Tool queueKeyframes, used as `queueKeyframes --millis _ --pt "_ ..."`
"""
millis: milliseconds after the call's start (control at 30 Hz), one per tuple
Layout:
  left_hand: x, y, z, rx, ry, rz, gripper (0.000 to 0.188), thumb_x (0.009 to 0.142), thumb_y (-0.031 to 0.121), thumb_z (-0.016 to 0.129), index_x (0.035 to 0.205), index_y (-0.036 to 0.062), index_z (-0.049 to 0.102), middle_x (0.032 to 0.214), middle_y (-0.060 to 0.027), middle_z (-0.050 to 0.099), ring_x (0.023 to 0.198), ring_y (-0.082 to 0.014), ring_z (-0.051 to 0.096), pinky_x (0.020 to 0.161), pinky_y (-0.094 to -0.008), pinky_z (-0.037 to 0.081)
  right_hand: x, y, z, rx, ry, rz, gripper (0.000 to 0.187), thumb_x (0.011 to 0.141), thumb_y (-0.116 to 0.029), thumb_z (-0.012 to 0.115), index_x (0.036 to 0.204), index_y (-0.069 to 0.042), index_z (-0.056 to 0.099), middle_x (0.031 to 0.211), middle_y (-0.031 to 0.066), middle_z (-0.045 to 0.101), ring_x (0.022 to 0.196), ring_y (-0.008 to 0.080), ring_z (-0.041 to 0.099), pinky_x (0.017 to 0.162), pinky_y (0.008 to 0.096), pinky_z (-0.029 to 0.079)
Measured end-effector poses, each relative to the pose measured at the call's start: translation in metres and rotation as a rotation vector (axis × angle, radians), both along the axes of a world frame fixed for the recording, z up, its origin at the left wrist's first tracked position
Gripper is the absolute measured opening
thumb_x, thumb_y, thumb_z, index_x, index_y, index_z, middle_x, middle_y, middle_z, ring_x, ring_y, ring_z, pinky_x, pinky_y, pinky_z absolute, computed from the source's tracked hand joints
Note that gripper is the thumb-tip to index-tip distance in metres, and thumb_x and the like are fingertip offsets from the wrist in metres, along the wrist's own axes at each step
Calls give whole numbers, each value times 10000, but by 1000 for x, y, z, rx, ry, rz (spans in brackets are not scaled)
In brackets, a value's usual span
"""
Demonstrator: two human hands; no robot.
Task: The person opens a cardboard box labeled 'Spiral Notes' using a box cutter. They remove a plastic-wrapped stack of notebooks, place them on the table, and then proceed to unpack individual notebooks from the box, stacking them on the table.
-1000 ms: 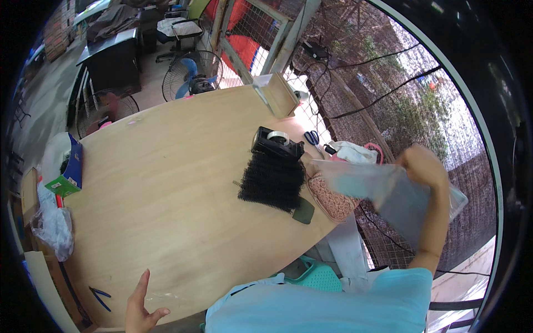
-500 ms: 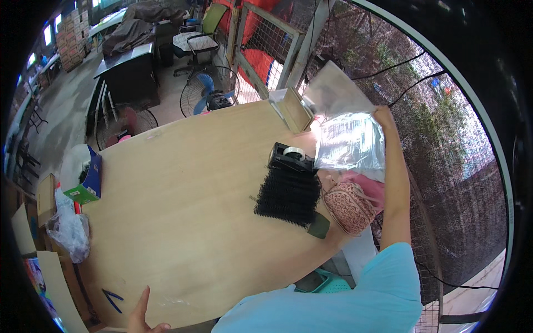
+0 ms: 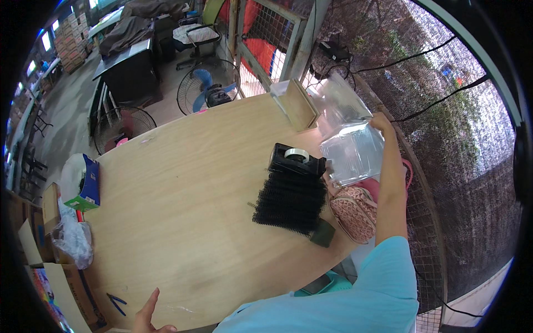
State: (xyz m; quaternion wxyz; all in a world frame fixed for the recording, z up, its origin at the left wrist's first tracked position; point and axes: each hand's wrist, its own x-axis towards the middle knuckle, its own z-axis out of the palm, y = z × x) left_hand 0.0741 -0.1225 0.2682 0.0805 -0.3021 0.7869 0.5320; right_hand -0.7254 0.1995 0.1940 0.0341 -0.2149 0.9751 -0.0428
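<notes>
My right hand [image 3: 381,122] reaches to the far right of the table, its fingers closed on the edge of a clear plastic bag [image 3: 343,100]. Below that edge lies a stack of shiny clear plastic bags [image 3: 355,154]. Beside the stack stand a black tape dispenser [image 3: 297,159] with a white roll and a pile of black spiral binding coils [image 3: 290,202]. A patterned pink pouch [image 3: 354,213] rests under my right forearm. My left hand [image 3: 148,316] is at the near edge, thumb and forefinger apart, holding nothing visible. Closest to it are blue-handled pliers [image 3: 116,303].
An open cardboard box [image 3: 72,294] borders the table's near left. Behind it are a crumpled plastic bag [image 3: 75,241] and a blue-green box [image 3: 89,186]. A tan open box [image 3: 300,105] stands at the far edge, with a fan [image 3: 208,91] beyond. Wire mesh [image 3: 427,250] runs along the right.
The plastic bag in my right hand has come down from its raised position and folded closer to the stack. My left hand keeps its pose; the view has shifted slightly.
</notes>
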Motion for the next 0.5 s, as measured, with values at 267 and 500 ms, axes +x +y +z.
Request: queueKeyframes --millis 267,500 --pt "-17 -1 -4 -7 -75 -18 891 719 423 716 1380 -27 322 1415 -209 361 1333 -308 321 1093 -400 251 32 14 -50 128 441 -197 309 815 -142 551 1095 -11 569 1024 220 608 909 378 623 782 470 511" --pt "-24 -3 -3 -37 -98 -42 874 731 415 710 1386 -13 320 1412 -211 365 1330 -307 328 1092 -392 255 103 -7 -59 273 532 -269 614 777 -219 629 1325 -69 397 1334 159 410 1202 367 442 897 516 446"
